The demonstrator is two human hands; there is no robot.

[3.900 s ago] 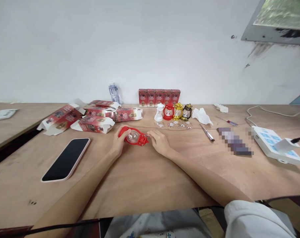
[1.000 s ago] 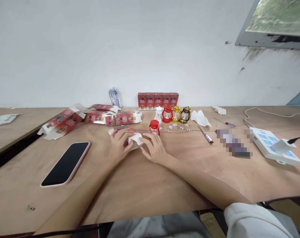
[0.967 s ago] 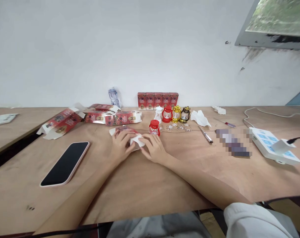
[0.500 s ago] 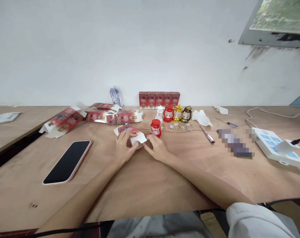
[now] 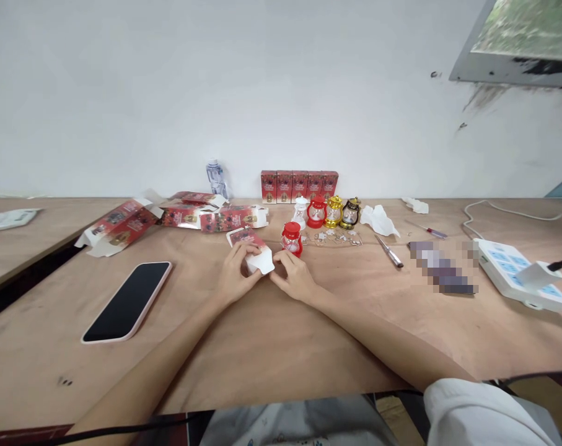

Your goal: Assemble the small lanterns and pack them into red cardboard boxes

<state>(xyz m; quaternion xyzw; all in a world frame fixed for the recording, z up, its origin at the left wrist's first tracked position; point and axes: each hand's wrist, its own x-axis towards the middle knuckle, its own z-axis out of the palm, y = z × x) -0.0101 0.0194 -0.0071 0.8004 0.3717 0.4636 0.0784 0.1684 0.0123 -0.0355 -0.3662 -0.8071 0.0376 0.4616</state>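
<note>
Since a few seconds ago, the hands have swapped the lantern for a carton. Left hand [image 5: 238, 274] grips the carton [image 5: 244, 238] on the table [image 5: 262, 347], its white end flap not yet shut. Right hand [image 5: 294, 277], close alongside, pinches that flap. Red lantern [image 5: 292, 238] stands upright just behind, unboxed.

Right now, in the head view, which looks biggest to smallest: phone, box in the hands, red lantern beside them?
1. Phone
2. box, partly under the fingers
3. red lantern
The phone lies nearer the camera, which flatters it.
</note>
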